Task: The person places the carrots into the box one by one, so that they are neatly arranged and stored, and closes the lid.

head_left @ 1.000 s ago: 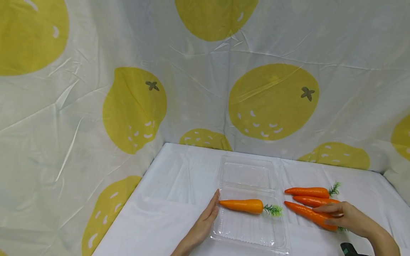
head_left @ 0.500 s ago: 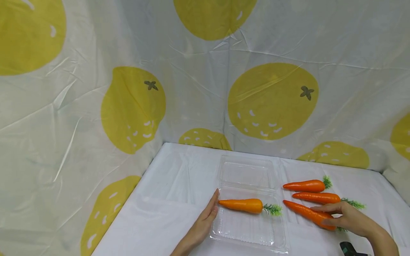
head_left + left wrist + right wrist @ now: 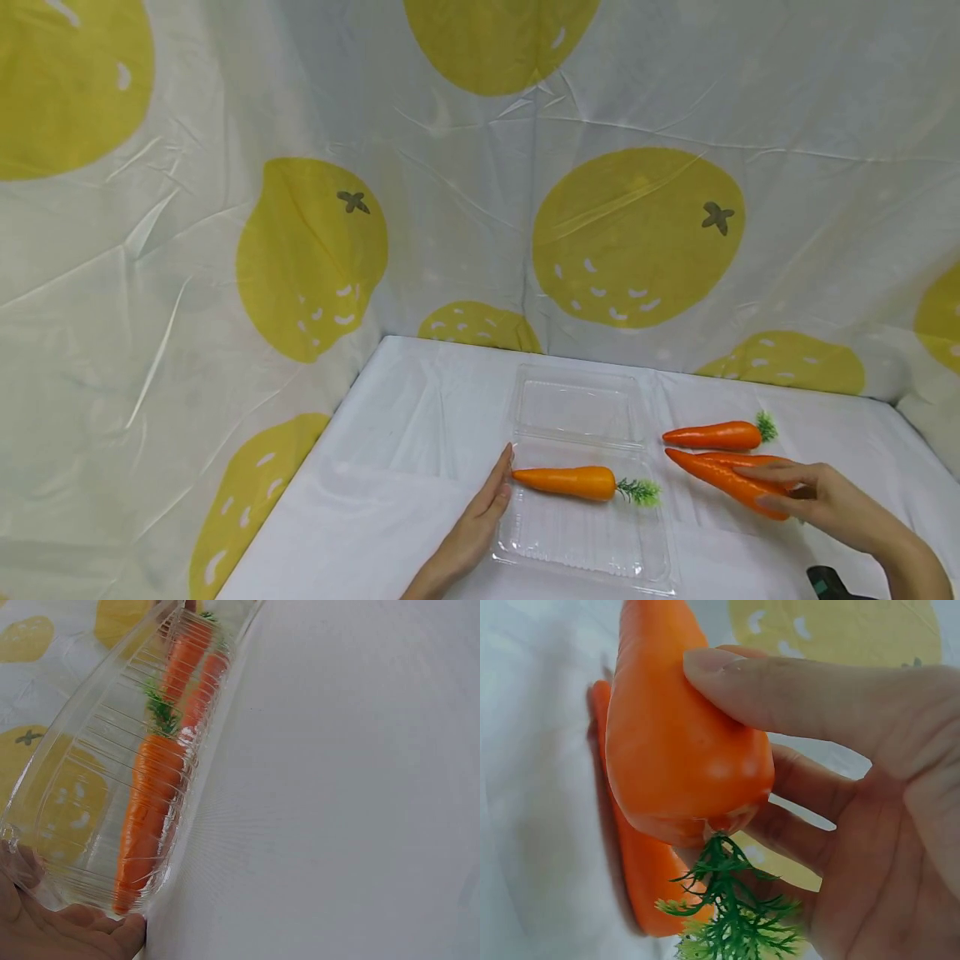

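My right hand (image 3: 813,496) pinches a carrot (image 3: 723,479) near its thick end, thumb on one side and fingers on the other. In the right wrist view the held carrot (image 3: 679,742), with green leaves hanging from its end, is raised over another carrot (image 3: 649,889). My left hand (image 3: 476,525) rests against the left side of an open clear plastic clamshell box (image 3: 577,546), its fingers mostly straight. One lighter orange carrot (image 3: 566,482) lies in the box, tip towards that hand. Through the box wall, the left wrist view shows this carrot (image 3: 150,802) near my fingers (image 3: 112,930).
Another carrot (image 3: 712,435) lies behind the held one, to the right of the box. The box's lid (image 3: 577,408) lies folded back. A white cloth (image 3: 405,417) covers the table, and lemon-print curtains (image 3: 450,208) stand behind and left. A dark object (image 3: 828,583) shows at the bottom edge.
The rearmost carrot shifted back and away from the others. The nearest carrot, in my right hand, has risen from the cloth and moved over the middle one. My left hand stays in place.
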Available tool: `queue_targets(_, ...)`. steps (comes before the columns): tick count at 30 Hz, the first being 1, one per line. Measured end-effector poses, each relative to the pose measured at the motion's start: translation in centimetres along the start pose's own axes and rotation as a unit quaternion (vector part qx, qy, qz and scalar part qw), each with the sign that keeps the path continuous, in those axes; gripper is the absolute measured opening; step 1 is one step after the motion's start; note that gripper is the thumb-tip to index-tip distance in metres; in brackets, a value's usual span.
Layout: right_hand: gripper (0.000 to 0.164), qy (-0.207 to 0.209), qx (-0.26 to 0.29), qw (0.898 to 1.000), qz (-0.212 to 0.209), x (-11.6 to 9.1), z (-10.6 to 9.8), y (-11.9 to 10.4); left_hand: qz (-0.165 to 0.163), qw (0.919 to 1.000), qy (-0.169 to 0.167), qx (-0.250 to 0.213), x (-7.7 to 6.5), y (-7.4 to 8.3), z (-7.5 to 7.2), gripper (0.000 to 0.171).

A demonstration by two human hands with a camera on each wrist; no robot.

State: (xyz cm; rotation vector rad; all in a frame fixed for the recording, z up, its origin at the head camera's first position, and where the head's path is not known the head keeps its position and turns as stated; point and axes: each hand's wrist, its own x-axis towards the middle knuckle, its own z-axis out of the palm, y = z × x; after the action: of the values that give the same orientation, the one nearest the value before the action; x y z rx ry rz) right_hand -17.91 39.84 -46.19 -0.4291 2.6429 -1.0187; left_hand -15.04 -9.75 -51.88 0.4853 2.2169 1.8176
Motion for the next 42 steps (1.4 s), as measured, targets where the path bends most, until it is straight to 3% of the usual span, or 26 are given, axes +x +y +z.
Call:
queue_targets(8, 0.042, 0.029, -0.031, 0.999, 0.01, -0.2, 0.0, -1.1, 0.0, 1.0, 0.001, -0.006, 0.0, 0.0, 0.0, 0.059)
queue_targets(16, 0.036, 0.105, -0.059, 0.992, -0.02, -0.5, 0.5, -1.4, -0.001, 0.9999, 0.0, -0.011, 0.1, -0.1, 0.1, 0.059)
queue_targets(21, 0.038, 0.122, -0.088, 0.989, 0.006, -0.3, 0.5, -2.2, 0.0, 1.0, 0.0, -0.01, 0.1, -0.1, 0.1, 0.059)
queue_targets(25, 0.039, 0.135, -0.099, 0.986, 0.003, -0.3, 0.6, -3.0, 0.0, 1.0, 0.0, -0.009, 0.1, -0.1, 0.1, 0.059)
queue_targets(33, 0.032, 0.193, -0.104, 0.974, -0.057, -0.1, 1.5, -5.4, 0.005, 1.0, 0.001, 0.002, 0.0, 0.1, 0.0, 0.058)
queue_targets(38, 0.033, 0.198, -0.068, 0.97, -0.125, 0.3, 2.4, -7.8, 0.002, 1.0, 0.001, 0.0, 0.1, 0.0, 0.0, 0.058)
queue_targets(42, 0.043, 0.19, -0.048, 0.963, -0.184, 0.6, 3.2, -9.3, -0.002, 1.0, 0.002, 0.005, 0.1, -0.2, 0.0, 0.058)
